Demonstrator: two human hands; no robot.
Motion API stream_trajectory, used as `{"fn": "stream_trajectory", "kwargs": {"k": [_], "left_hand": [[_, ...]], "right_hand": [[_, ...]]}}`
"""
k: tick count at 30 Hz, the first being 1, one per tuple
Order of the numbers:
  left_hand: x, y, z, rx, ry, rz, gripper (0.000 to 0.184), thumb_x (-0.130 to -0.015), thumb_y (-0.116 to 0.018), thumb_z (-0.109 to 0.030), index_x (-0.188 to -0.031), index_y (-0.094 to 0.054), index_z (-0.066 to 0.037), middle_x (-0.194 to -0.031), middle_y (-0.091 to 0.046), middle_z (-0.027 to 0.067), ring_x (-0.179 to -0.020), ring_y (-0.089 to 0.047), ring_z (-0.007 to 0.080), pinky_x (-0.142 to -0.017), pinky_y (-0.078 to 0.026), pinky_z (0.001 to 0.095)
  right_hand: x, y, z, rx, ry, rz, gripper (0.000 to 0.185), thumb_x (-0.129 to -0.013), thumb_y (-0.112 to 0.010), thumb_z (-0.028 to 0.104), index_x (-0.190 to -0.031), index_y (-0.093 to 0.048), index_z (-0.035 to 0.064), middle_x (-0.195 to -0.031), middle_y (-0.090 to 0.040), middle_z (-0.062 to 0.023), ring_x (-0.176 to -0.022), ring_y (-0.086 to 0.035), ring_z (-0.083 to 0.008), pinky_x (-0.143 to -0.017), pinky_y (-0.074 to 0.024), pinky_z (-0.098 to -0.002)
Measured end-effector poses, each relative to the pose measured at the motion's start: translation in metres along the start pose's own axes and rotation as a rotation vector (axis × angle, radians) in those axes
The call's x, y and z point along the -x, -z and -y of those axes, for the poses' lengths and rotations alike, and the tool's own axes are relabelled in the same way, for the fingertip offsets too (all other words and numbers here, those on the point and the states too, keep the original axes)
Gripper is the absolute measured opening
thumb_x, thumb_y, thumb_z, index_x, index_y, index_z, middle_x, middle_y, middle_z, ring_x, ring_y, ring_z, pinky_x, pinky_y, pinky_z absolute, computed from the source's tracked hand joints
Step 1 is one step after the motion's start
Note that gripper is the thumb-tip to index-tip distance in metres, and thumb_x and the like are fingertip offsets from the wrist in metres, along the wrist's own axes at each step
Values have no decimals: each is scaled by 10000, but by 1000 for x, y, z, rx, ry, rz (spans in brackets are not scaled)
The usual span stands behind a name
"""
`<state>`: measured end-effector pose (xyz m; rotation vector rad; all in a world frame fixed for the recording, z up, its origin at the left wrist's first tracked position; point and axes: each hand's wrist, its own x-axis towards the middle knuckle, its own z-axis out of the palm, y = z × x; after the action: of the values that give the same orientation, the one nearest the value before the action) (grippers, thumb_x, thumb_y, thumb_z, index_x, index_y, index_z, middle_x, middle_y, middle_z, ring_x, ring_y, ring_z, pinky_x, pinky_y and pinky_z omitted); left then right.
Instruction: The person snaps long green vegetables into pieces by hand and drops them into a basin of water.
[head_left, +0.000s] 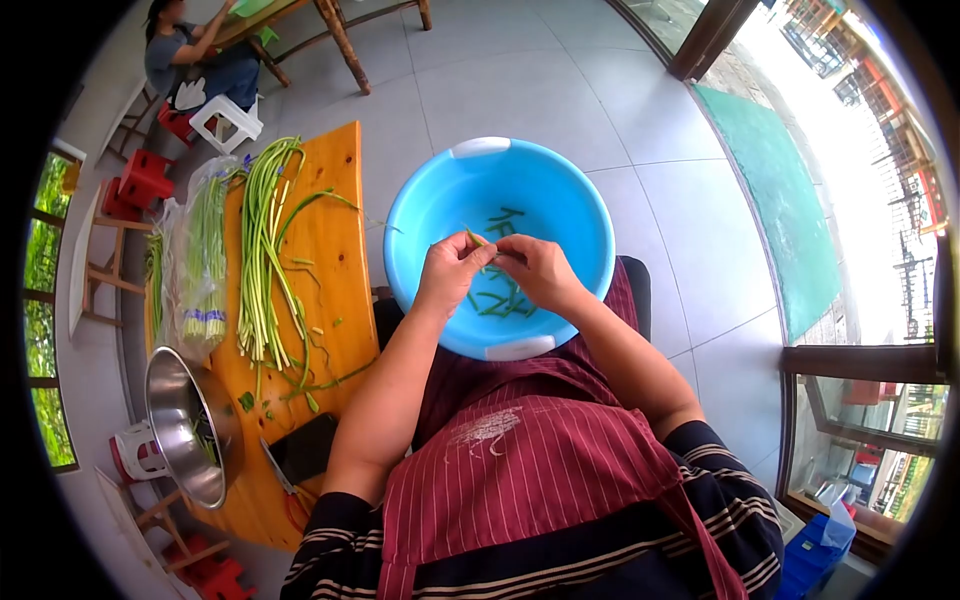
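Above a blue plastic basin (398, 215) on my lap, my two hands meet at the fingertips. My left hand (452, 272) is closed in a pinch on a short green stem piece (474, 238), whose tip shows above the thumb. My right hand (542, 272) pinches close beside it, its fingertips near or on the same piece; exactly what lies between them is hidden. Several short cut green pieces (490, 303) lie scattered on the basin's bottom.
On the wooden table (340, 240) at left lie long green stems (262, 250), a plastic-bagged bundle (205, 250), a steel bowl (222, 400), a dark phone-like slab (305, 447) and scissors (278, 465). A seated person (195, 55) works at another table, upper left.
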<state>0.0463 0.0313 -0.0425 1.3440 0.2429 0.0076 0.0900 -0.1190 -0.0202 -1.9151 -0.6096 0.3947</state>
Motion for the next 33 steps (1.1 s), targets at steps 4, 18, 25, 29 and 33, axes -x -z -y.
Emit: {"fn": "stream_trajectory", "kwargs": {"k": [4,18,25,29,33], "left_hand": [[1,5,-4,-225,14,98,76,-781,-603,-105,-759,-591,-33,-695,-558,-5,-652,-488,62,-619,-399,196],[2,10,0,411,104,450,99,-819,-569,-158,-828,-561,-60,-756,-531,29,-749,-510,131,-722,-410,260],[1,13,-8,621,30,322,66,-805,-579,-112,-865,-562,-91,-803,-560,31,-771,-531,140,-756,-417,293],[6,21,-18,833,6,67,94,-777,-614,-131,-860,-571,-135,-814,-578,10,-749,-525,108,-755,-410,317],[18,39,-30,777,-21,-251,118,-776,-611,-98,-881,-560,-108,-795,-584,25,-743,-533,98,-719,-419,246]], "right_hand": [[4,8,-8,162,167,23,103,-753,-574,77,-840,-595,27,-767,-595,-112,-673,-562,-254,-625,-447,-329],[7,26,-25,-94,-103,251,176,-774,-573,87,-941,-605,42,-825,-593,-112,-760,-563,-232,-694,-443,-304],[3,21,-33,187,-14,18,214,-770,-575,128,-963,-605,40,-913,-592,-128,-817,-571,-240,-722,-442,-303],[5,21,-27,166,-45,45,209,-783,-562,132,-953,-604,19,-874,-609,-136,-768,-580,-206,-700,-443,-288],[1,23,-22,202,-72,86,219,-796,-546,162,-946,-604,14,-869,-611,-137,-751,-580,-196,-687,-444,-285]]}}
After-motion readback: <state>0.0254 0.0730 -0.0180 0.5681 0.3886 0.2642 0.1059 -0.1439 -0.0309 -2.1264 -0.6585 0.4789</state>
